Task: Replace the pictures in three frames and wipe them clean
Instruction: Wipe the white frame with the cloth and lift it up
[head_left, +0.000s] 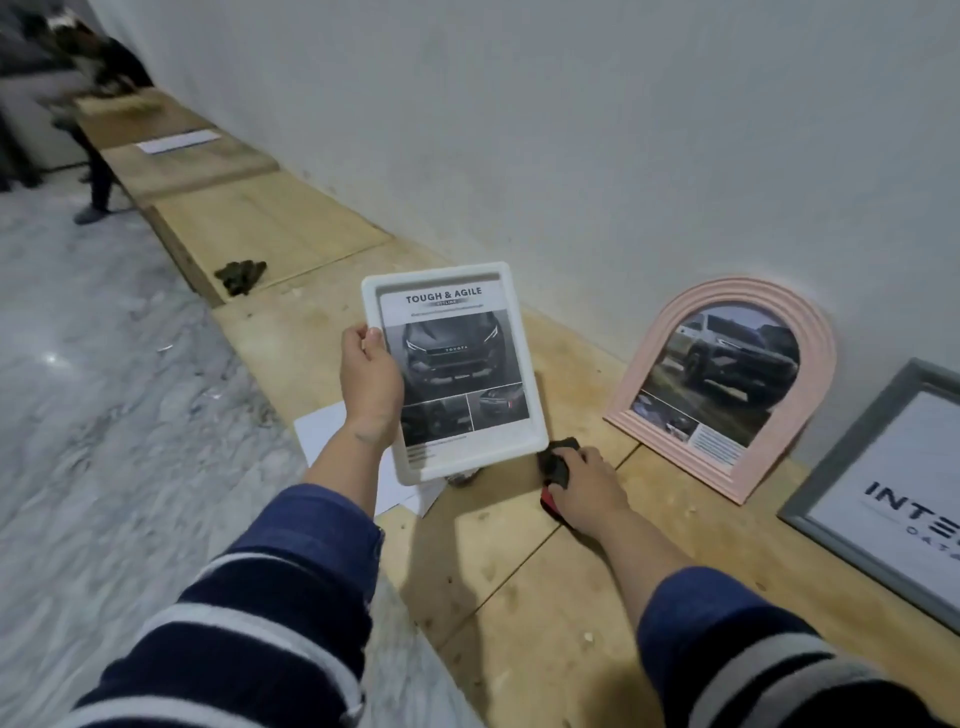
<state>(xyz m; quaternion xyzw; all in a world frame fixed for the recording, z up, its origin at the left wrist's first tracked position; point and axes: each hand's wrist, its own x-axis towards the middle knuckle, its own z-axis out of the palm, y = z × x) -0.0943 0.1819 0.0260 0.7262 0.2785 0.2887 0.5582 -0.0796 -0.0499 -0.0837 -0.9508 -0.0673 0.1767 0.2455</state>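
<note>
My left hand (370, 382) grips the left edge of a white rectangular frame (514, 364) and holds it up above the wooden bench; a dark car picture headed "TOUGH & AGILE" sits in it. My right hand (587, 488) rests on the bench (493, 561), closed over a black and red cloth (557, 462). A pink arched frame (810, 332) with a car picture leans on the wall to the right. A grey frame (831, 478) with a white printed sheet leans at the far right, cut off by the image edge.
Loose white paper sheets (322, 431) lie on the bench under the white frame. A dark crumpled rag (241, 275) sits farther along, and another white sheet (179, 141) beyond it. A person (98, 156) stands at the far end. Marble floor (104, 389) lies left.
</note>
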